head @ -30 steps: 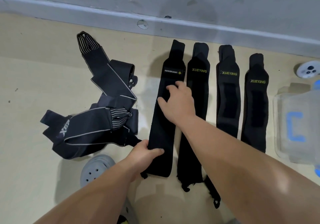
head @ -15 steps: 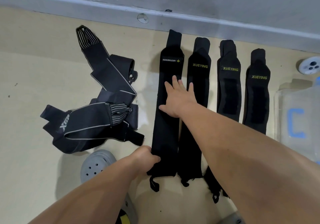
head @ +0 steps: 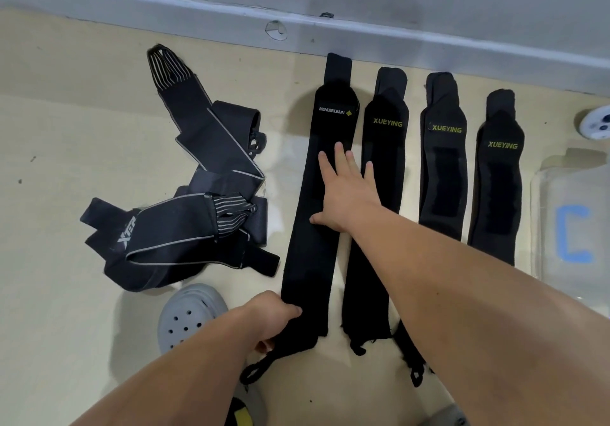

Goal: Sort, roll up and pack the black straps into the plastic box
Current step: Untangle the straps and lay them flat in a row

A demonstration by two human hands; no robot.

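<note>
Several black straps lie flat in a row on the beige floor. The leftmost, marked MANUEKLEAR [head: 310, 254], is stretched out lengthwise. My right hand [head: 346, 194] presses flat on its middle with straight, spread fingers. My left hand [head: 274, 316] grips its near end at the left edge. To its right lie three XUEYING straps [head: 384, 148], [head: 444, 168], [head: 498, 188]. A tangled heap of black straps with grey trim [head: 185, 207] sits to the left. The clear plastic box [head: 571, 227], marked with a blue C, stands at the right edge.
A grey wall and skirting board [head: 297, 29] run along the far side, just beyond the strap tips. A grey perforated clog [head: 189, 316] is by my left forearm. A small white round object [head: 597, 123] lies at far right.
My right hand flattened and slid up the leftmost strap, smoothing it straight. My left hand moved down to the strap's near end, and the strap now lies longer and straighter.
</note>
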